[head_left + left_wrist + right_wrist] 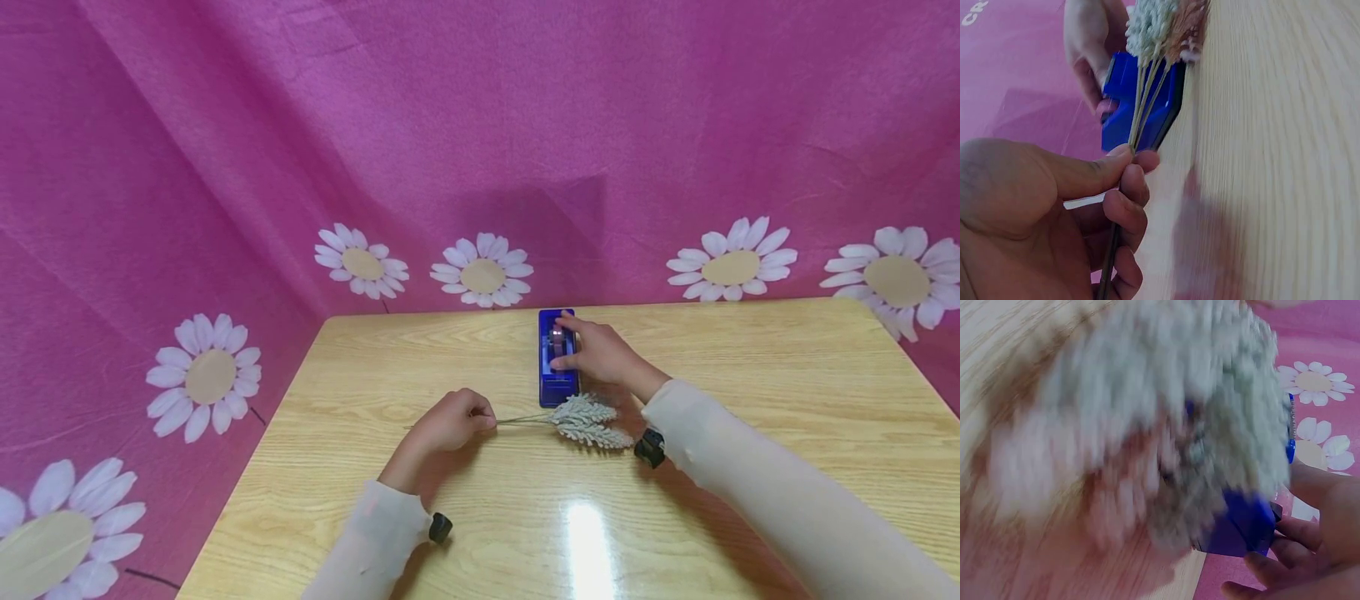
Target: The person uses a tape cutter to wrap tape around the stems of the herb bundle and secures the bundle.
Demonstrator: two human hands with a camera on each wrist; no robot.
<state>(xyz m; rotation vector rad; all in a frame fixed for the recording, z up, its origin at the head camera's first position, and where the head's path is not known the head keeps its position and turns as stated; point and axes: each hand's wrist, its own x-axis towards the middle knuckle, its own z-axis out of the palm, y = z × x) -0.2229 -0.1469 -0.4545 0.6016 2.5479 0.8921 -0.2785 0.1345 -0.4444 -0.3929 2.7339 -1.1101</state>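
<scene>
Tape dispenser (558,358): blue, lying on the desk (750,400) just beyond the sprig's head, under the right hand.
Desk: carrying both things; wood grain showing on either side of the hands.
Sprig (581,421): pale frosted leaves lying just in front of the right hand, thin stems running to the left hand.
Right hand (600,354): curling over the dispenser, fingers gripping its top.
Left hand (448,421): pinching the stems between thumb and forefinger.
Progress: judging early; no tape appearing on the stems yet.

Bright overhead light, table (750,367) glare; wrist views blurred.
</scene>
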